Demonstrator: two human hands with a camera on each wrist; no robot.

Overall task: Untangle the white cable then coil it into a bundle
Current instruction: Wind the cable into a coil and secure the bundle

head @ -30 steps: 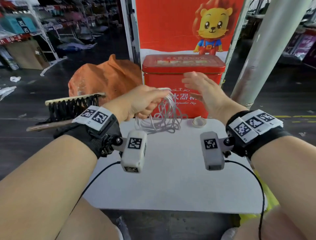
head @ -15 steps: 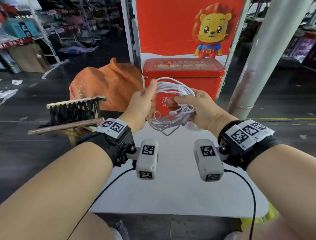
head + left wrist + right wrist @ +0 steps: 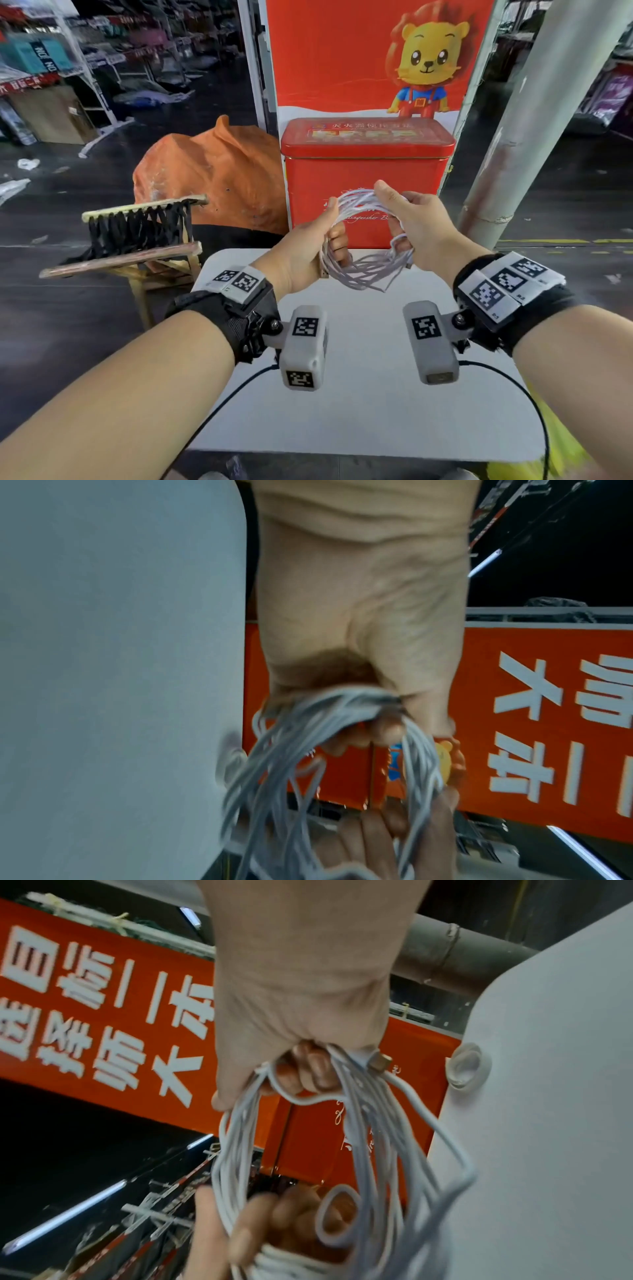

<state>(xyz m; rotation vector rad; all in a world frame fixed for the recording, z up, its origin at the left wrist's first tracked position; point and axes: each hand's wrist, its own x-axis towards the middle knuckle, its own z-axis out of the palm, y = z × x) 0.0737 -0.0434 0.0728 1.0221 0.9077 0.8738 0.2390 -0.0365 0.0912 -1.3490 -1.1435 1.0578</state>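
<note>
The white cable [image 3: 359, 270] hangs as a loose ring of several loops above the far end of the white table [image 3: 359, 411]. My left hand [image 3: 313, 245] grips the left side of the loops, fingers curled round them. On the right side my right hand [image 3: 407, 222] holds the bundle, thumb on top. In the left wrist view the cable [image 3: 308, 764] runs out of the left fist towards the other hand's fingers. In the right wrist view the cable [image 3: 369, 1150] passes through my curled fingers, and a metal plug end [image 3: 378, 1064] sticks out by them.
A red tin box [image 3: 366, 164] stands just beyond the table's far edge, with a red lion poster [image 3: 342, 61] behind it. A small white tape roll [image 3: 467, 1066] lies on the table. At the left stand a wooden chair [image 3: 137, 236] and an orange sack [image 3: 212, 178]. A grey pillar [image 3: 548, 120] rises at the right.
A second ago only my left hand held the hanging cable and the right hand was open beside it. Now both hands grip the loops, held lower and spread into a ring.
</note>
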